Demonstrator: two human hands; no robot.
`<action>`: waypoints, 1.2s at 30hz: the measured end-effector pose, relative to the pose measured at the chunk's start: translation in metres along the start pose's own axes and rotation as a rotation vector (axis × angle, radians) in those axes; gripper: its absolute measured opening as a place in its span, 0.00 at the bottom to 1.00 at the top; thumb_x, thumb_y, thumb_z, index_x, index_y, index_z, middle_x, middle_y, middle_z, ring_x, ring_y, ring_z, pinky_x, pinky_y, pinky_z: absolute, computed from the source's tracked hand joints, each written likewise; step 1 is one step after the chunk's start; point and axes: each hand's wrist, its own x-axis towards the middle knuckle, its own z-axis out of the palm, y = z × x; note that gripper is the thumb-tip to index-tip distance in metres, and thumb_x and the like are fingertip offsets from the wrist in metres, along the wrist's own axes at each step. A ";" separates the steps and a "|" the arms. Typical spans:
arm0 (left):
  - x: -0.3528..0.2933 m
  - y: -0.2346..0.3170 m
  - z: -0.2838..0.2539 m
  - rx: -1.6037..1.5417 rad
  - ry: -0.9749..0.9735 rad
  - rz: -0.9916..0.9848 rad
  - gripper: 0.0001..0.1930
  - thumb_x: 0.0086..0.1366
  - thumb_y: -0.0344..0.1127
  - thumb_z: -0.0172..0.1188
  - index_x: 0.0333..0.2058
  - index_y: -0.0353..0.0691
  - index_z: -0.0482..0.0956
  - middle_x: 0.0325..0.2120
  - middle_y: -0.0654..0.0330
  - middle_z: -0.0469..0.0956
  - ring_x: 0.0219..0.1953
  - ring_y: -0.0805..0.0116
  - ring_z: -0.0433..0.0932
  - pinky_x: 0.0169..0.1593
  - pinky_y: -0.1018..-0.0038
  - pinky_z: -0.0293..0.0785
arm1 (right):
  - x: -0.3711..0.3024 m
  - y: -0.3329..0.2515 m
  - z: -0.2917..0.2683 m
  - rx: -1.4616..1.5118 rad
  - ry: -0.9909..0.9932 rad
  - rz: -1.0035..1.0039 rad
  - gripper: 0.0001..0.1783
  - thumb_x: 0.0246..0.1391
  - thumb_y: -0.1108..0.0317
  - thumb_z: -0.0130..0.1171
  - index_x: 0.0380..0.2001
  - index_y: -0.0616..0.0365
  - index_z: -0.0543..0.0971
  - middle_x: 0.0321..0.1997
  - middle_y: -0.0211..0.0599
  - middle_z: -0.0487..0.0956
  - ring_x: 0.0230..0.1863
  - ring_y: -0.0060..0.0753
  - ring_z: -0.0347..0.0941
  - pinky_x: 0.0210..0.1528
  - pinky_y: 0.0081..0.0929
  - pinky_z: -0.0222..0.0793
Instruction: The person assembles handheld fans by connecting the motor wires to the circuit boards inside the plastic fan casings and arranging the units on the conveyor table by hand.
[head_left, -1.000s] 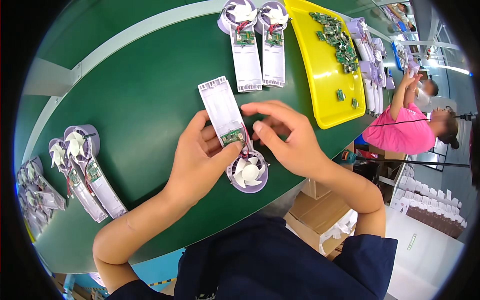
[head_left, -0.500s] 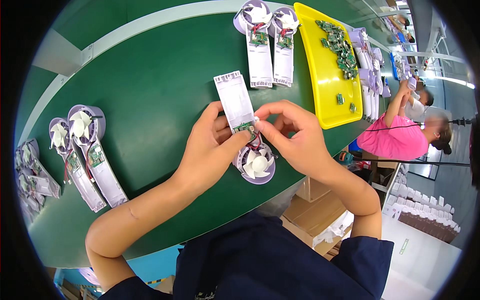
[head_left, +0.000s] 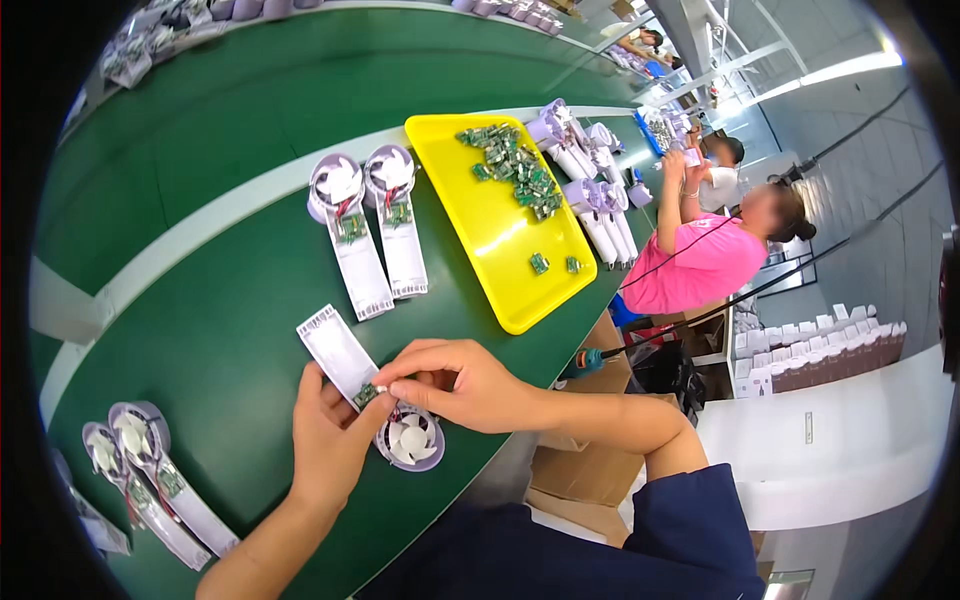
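My left hand (head_left: pixel 325 440) is closed around an open handheld fan housing (head_left: pixel 336 345), its thumb lying near a small green circuit board (head_left: pixel 366 396) inside. The housing is white along the handle, with a lilac round head holding a white fan wheel (head_left: pixel 411 438) at the end nearer me. With thumb and forefinger, my right hand (head_left: pixel 470 388) pinches a tiny whitish piece, apparently a wire connector, at the board's edge. Whether it sits in the board is hidden by the fingers. Two similar fan halves (head_left: pixel 362 272) with boards and red wires lie beyond my hands.
A yellow tray (head_left: pixel 470 240) holds a heap of green circuit boards (head_left: pixel 520 165). More fan halves (head_left: pixel 170 490) lie at the left; lilac-and-white fan parts (head_left: pixel 590 185) stand past the tray. A co-worker in pink (head_left: pixel 700 265) is at the right. Cardboard boxes (head_left: pixel 585 475) stand beside the table.
The view has turned, so the table, tray and hands appear shifted left and lower. Both hands keep the same grip on the fan housing and the small piece.
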 end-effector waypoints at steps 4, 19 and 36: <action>0.002 -0.006 0.009 -0.022 0.032 0.036 0.34 0.65 0.20 0.64 0.64 0.35 0.54 0.49 0.50 0.78 0.49 0.65 0.81 0.52 0.69 0.80 | 0.003 0.010 -0.006 0.182 0.048 0.092 0.13 0.65 0.73 0.63 0.52 0.61 0.79 0.40 0.25 0.81 0.31 0.09 0.67 0.32 0.12 0.62; -0.008 -0.036 -0.005 0.189 0.079 0.386 0.08 0.70 0.28 0.64 0.44 0.33 0.79 0.60 0.53 0.60 0.56 0.66 0.76 0.50 0.72 0.84 | 0.006 -0.003 0.002 -0.046 0.020 -0.004 0.16 0.56 0.73 0.69 0.47 0.58 0.78 0.35 0.24 0.82 0.22 0.10 0.62 0.25 0.15 0.60; -0.007 -0.043 -0.006 0.147 0.086 0.423 0.07 0.75 0.33 0.58 0.43 0.35 0.75 0.52 0.59 0.64 0.45 0.75 0.73 0.48 0.76 0.75 | 0.003 -0.016 0.026 -0.454 0.214 -0.245 0.08 0.49 0.76 0.72 0.35 0.57 0.85 0.30 0.31 0.82 0.18 0.16 0.69 0.21 0.18 0.61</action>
